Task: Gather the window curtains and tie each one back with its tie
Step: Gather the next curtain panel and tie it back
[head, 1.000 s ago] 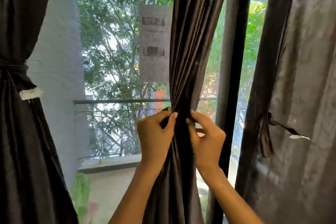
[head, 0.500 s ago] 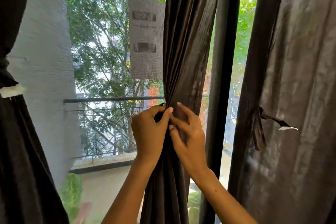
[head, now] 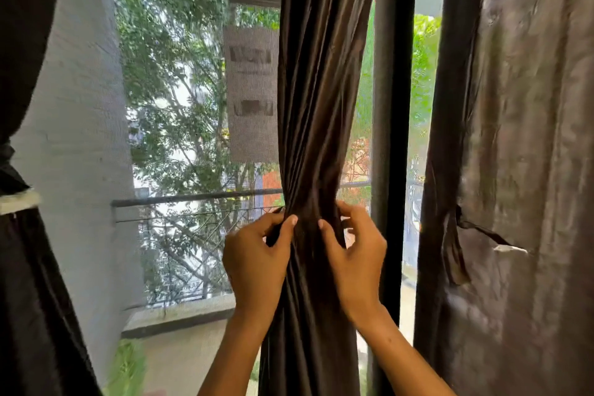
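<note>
A dark brown middle curtain [head: 321,90] hangs gathered into a narrow bundle in front of the window. My left hand [head: 257,257] pinches a dark tie strip [head: 273,233] against the bundle's left side. My right hand [head: 353,257] curls around the bundle's right side at the same height, thumb on the front folds. The tie's path behind the bundle is hidden. The left curtain [head: 29,267] is cinched with a tie bearing a white label [head: 17,201]. On the right curtain [head: 527,170] a loose tie [head: 482,231] dangles.
A dark window frame post [head: 390,106] stands just right of the middle curtain. Behind the mesh screen are a white pillar [head: 83,138], a balcony railing [head: 193,198] and trees. A brown paper sign [head: 252,90] hangs on the screen.
My right hand has slid from the front of the bundle back to its right side. The view has shifted slightly, and both hands stay at the gathered waist.
</note>
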Available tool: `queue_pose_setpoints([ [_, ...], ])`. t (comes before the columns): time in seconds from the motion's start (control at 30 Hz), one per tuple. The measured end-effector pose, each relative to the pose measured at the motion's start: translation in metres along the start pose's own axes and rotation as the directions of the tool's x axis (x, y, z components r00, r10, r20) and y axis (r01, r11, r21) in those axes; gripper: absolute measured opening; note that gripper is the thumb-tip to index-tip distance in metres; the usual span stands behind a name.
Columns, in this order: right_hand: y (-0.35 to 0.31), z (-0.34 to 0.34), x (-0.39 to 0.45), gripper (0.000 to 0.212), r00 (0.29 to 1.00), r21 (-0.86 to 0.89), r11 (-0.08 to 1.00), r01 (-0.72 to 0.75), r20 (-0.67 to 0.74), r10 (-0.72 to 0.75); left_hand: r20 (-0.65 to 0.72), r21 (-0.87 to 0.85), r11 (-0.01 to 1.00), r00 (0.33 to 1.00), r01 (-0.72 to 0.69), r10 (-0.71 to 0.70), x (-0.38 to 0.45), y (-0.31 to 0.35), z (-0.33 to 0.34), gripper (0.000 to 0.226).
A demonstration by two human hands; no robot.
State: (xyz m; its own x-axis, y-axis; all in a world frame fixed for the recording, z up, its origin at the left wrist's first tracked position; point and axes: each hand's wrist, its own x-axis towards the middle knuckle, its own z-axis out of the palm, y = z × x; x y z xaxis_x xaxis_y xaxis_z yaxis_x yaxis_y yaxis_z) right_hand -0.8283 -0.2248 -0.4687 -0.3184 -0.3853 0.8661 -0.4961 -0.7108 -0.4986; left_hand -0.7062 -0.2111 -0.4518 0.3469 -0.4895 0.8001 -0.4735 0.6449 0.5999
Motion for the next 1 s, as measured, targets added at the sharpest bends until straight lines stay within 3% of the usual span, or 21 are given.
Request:
queue_pose_setpoints([
  [0.07,-0.007,0.005,-0.009,0.03,0.993,-0.03,0.993,0.114,0.016,-0.114,0.014,-0.001,1.0,1.0,-0.002,0.002,-0.001,0.001,0.003,0.005],
  [0.17,-0.012,0.009,-0.019,0.039,0.984,-0.001,0.987,0.16,0.081,-0.159,0.043,-0.001,1.0,0.999,0.005,-0.005,-0.004,0.004,0.007,0.01],
  [0.4,-0.008,0.004,-0.022,0.04,0.985,0.084,0.991,0.102,0.127,-0.112,0.053,-0.114,0.992,0.997,0.053,-0.047,-0.008,0.009,0.01,0.017],
  [0.53,-0.003,0.0,-0.028,0.032,0.979,0.091,0.993,0.071,0.183,-0.087,-0.01,-0.065,0.997,0.999,0.046,-0.046,-0.007,0.005,0.014,0.008],
  [0.63,-0.001,-0.003,-0.025,0.024,0.986,0.11,0.993,0.052,0.152,-0.069,0.003,-0.056,0.997,0.999,0.045,-0.045,-0.006,0.002,0.014,0.008],
  [0.73,-0.003,-0.005,-0.02,0.02,0.974,0.175,0.985,0.008,0.221,-0.047,0.044,-0.063,0.997,0.998,0.046,-0.043,-0.007,0.004,0.014,0.009],
  [0.9,-0.007,-0.006,-0.032,0.068,0.977,0.038,0.998,0.059,0.201,-0.065,0.073,-0.085,0.996,0.997,0.025,-0.019,-0.007,0.005,0.01,0.005],
  [1.0,-0.008,-0.006,-0.033,0.063,0.972,-0.017,0.993,0.118,0.205,-0.112,0.152,-0.119,0.992,0.988,0.044,-0.026,-0.005,0.005,0.01,0.022],
])
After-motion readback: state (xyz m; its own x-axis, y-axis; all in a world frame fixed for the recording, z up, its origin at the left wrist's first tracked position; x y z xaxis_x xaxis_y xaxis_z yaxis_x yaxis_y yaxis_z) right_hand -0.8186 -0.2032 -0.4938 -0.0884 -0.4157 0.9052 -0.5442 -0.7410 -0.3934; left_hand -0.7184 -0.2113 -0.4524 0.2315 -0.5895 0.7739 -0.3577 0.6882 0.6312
